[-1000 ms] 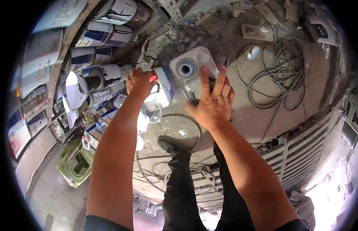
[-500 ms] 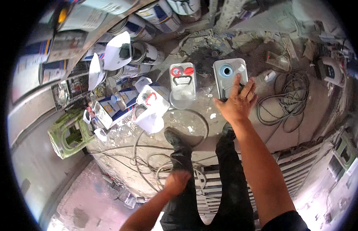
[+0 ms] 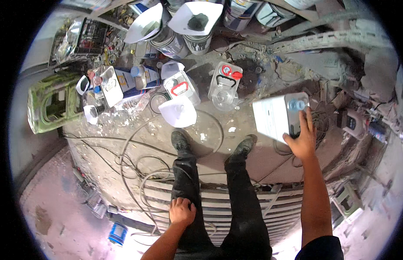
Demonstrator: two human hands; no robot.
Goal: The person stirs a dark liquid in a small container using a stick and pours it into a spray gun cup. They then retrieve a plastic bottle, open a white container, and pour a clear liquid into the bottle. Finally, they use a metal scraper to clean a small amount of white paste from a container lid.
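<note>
Head view: right hand holds one can, two shoes nearby.

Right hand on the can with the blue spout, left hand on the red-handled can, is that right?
Not quite: the left hand isn't on the red-handled can; the head view shows it on the left leg. The right hand is on the can with the blue spout.

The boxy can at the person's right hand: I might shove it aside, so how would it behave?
The can is probably stiff, judging by its flat side and straight edges. Its boxy shape should discourage rolling, though a push high on that side might tip it.
</note>
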